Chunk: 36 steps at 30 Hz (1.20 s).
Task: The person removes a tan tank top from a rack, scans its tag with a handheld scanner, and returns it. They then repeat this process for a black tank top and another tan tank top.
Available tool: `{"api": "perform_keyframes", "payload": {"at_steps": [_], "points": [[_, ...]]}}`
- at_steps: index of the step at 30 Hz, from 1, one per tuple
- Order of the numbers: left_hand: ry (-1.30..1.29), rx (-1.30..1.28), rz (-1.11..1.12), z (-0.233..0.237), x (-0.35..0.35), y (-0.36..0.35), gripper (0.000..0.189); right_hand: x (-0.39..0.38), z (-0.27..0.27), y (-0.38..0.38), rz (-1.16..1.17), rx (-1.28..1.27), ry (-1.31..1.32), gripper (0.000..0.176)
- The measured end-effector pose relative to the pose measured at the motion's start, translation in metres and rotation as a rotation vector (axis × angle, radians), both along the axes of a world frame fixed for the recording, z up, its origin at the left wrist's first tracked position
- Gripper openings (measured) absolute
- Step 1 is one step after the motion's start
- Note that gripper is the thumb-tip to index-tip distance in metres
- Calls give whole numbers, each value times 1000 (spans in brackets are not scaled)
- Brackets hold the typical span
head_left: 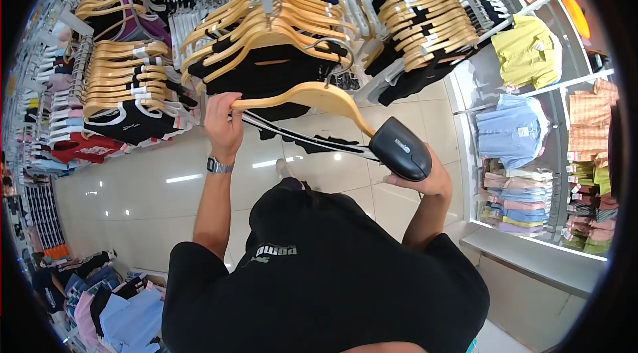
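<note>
My left hand (224, 123) is closed round the left end of a light wooden hanger (318, 94), whose metal hook points up. From the hanger a garment with black-and-white straps (302, 135) hangs, its body mostly out of sight below. In my right hand (432, 180) is a black handheld scanner (400, 148), its rounded head over the hanger's right end. Some fingers of that hand are hidden behind the scanner. Just beyond, a row of black tops on wooden hangers (266, 44) hangs from a rack.
More hangers with black-and-white tops (129, 87) hang at left, and another hanger row (428, 24) at right. Along the right wall are a yellow shirt (528, 52) and a blue shirt (512, 128). Folded clothes (129, 316) lie at lower left. The floor (153, 200) is shiny tile.
</note>
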State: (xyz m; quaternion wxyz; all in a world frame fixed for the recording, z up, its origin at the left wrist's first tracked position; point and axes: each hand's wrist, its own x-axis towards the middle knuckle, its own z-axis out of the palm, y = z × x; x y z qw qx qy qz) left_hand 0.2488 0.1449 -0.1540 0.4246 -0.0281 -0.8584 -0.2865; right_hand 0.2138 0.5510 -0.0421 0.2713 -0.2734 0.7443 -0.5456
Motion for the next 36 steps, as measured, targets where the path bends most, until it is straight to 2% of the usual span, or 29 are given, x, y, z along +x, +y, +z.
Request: {"api": "perform_keyframes", "payload": {"at_steps": [3,4,11,15,19,20,21,24,25,27,29,36], "points": [[-101,66,-41,11,-4,38,25,24,2,22,-330,-63,-248,48],[-123,93,-68,15,-8,49,27,29,3,31,-381,-43,-250,50],[-146,35,-208,33,-31,103,35,47,14,88,-440,-167,-75,51],[-87,69,-194,53,-27,107,33,51,17,127,-511,-149,4,59],[-8,231,-108,70,-27,75,23,42,35,147,-516,-34,160,55],[3,286,-88,76,-30,62,21,41,39,144,-561,-103,150,50],[14,341,-68,81,-33,49,20,41,46,137,-678,-65,137,35],[-24,481,-48,93,-54,5,22,31,57,144,-712,-28,209,33],[-73,474,-7,96,-63,-9,24,25,59,143,-699,-28,287,45],[-108,544,-103,93,-84,-40,24,17,66,138,-715,-40,369,42],[-215,539,-120,96,-103,-63,25,10,74,130,-746,-36,385,37],[-237,408,-274,103,-180,-116,24,-28,93,92,-830,26,488,27]]}}
